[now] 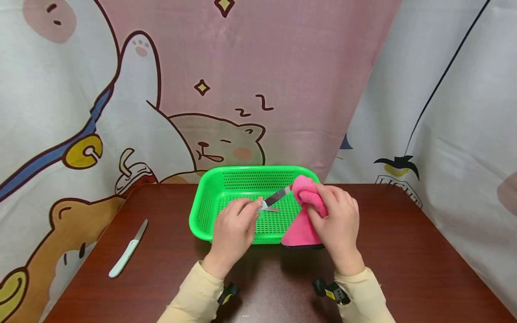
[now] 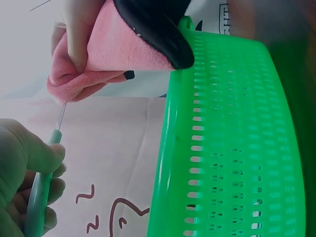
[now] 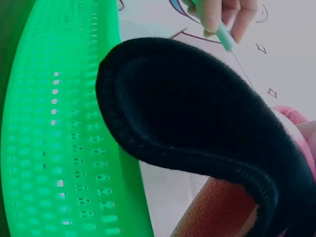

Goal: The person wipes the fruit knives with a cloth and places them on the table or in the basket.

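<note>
My left hand (image 1: 234,226) grips a knife (image 2: 42,197) by its pale green handle, and the blade points up and right over the basket. Folded around the blade's tip is a pink cloth (image 1: 306,229) with a black edge, pinched in my right hand (image 1: 337,220). The cloth's loose end hangs down over the basket's front right rim. In the right wrist view a broad black part of the cloth (image 3: 173,98) fills the middle. Below both hands stands a green plastic basket (image 1: 200,220) with slotted walls. Another metal blade (image 1: 272,209) shows inside it, its handle hidden behind my left hand.
A second pale green-handled knife (image 1: 128,252) lies on the brown table (image 1: 408,255) at the left, its blade pointing away. Behind the table hangs a cartoon-printed curtain (image 1: 307,89). Dark straps with small devices sit at both wrists.
</note>
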The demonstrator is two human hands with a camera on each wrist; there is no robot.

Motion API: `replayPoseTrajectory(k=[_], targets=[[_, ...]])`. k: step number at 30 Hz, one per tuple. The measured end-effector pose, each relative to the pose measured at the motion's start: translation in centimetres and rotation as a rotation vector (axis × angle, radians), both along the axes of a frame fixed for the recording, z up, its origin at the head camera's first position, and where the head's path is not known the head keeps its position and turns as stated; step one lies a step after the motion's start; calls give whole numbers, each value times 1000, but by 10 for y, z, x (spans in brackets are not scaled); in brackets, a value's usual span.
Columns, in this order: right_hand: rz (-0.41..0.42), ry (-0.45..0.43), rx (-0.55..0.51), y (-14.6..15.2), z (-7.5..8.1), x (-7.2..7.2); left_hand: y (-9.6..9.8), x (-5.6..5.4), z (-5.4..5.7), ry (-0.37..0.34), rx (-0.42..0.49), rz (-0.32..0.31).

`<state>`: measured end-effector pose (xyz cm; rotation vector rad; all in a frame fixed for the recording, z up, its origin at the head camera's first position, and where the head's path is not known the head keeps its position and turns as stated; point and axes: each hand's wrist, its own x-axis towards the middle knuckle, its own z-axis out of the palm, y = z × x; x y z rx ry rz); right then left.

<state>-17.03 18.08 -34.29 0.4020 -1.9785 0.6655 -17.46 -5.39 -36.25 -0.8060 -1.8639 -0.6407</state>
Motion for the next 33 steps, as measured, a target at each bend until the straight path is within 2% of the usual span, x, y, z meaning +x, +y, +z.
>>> replayPoseTrajectory(k=[7, 10, 15, 25, 33], targets=[[-6, -19, -31, 4, 5, 6, 0, 1, 0, -46, 5, 16], [30, 7, -47, 1, 9, 10, 0, 2, 1, -65, 5, 25], [116, 73, -11, -11, 10, 15, -1, 2, 1, -75, 7, 38], [181, 143, 105, -36, -3, 16, 0, 3, 0, -49, 13, 31], [192, 130, 144, -43, -11, 13, 0, 3, 2, -48, 13, 21]])
